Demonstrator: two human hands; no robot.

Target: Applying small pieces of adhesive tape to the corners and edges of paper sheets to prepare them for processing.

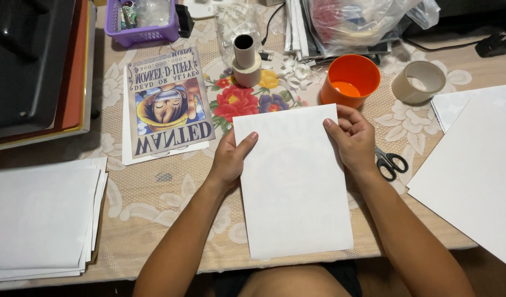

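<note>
Floral-clothed bench (154,192): both hands, left (231,159) and right (353,140), grip a white sheet (291,181) mid-frame; orange cup (350,81), scissors (390,163) and poster (168,102) lie near.

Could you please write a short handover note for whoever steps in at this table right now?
Left hand: fingers grip the left edge of the white sheet.
Right hand: fingers pinch its upper right edge.
The sheet lies flat, blank side up.
Printed poster lies to the left, paper stack far left, scissors, orange cup and tape roll to the right.
Nothing cut or taped on this sheet yet.
</note>
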